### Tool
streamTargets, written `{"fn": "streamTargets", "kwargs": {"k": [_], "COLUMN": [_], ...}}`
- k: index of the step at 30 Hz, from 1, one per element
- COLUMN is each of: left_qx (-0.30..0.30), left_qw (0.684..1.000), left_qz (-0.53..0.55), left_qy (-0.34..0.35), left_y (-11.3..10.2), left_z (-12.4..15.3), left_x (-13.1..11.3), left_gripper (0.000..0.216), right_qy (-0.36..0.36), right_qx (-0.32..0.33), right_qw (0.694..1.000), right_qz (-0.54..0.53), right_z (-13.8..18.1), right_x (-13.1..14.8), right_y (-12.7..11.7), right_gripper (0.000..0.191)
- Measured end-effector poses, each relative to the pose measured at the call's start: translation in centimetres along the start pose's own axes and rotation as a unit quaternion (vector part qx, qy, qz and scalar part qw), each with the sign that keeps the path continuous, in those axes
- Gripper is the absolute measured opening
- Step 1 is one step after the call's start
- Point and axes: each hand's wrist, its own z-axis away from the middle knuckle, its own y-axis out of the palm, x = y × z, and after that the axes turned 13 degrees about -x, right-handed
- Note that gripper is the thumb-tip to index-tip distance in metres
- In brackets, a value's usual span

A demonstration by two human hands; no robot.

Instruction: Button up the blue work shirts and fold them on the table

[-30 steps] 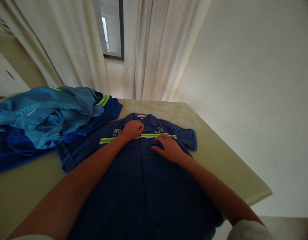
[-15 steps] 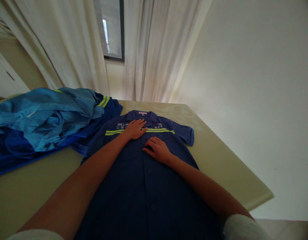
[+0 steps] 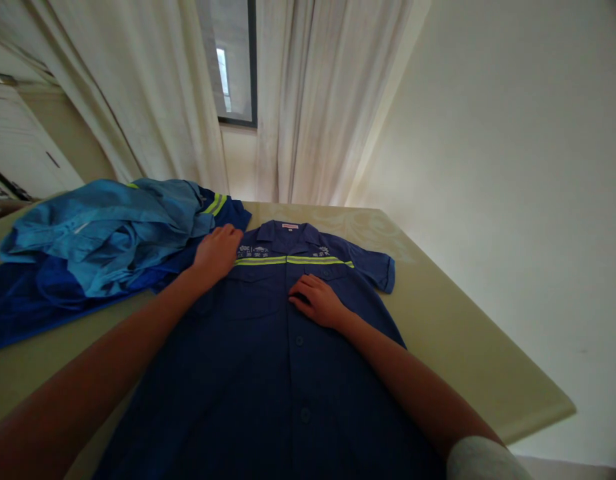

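A dark blue short-sleeved work shirt (image 3: 258,360) lies front up and spread out, its collar at the far end. Across its chest run a yellow-green and grey stripe and pale lettering; buttons go down the middle. My left hand (image 3: 219,255) is over the shirt's left shoulder, fingers stretched out toward the collar and holding nothing; the sleeve beneath is mostly hidden by the hand and forearm. On the chest below the stripe, my right hand (image 3: 318,300) rests with slightly bent fingers and the thumb apart, nothing in it.
Left of the shirt lies a heap of light blue garments (image 3: 138,220) on a darker blue garment (image 3: 53,287). The table (image 3: 438,320) has a pale yellowish cover. Behind it hang curtains (image 3: 338,100) by a window; a white wall (image 3: 528,167) stands at the right.
My left hand has moved left from the middle of the chest to the shoulder, uncovering the stripe and lettering. My right hand stays in place on the shirt. The view has shifted slightly left.
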Motion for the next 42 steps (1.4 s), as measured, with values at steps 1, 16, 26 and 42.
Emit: {"fn": "streamTargets", "kwargs": {"k": [1, 16, 26, 42], "left_qx": [0.044, 0.19, 0.052, 0.077], "left_qw": [0.998, 0.977, 0.997, 0.994], "left_qz": [-0.026, -0.02, 0.043, -0.066], "left_qy": [-0.03, -0.09, -0.039, 0.051], "left_y": [-0.8, 0.0, -5.7, -0.9], "left_z": [0.3, 5.5, 2.0, 1.0], "left_x": [2.0, 5.2, 5.6, 4.9], "left_gripper": [0.036, 0.053, 0.036, 0.06], "right_qy": [0.001, 0.011, 0.011, 0.005], "right_qx": [-0.004, -0.015, -0.022, -0.034], "right_qw": [1.0, 0.999, 0.999, 0.999], "right_qz": [-0.004, -0.026, -0.023, 0.008], "right_z": [0.0, 0.0, 0.1, 0.2], "right_x": [-0.1, -0.1, -0.4, 0.0], "right_y": [0.1, 0.1, 0.4, 0.5], "right_gripper": [0.011, 0.007, 0.008, 0.006]}}
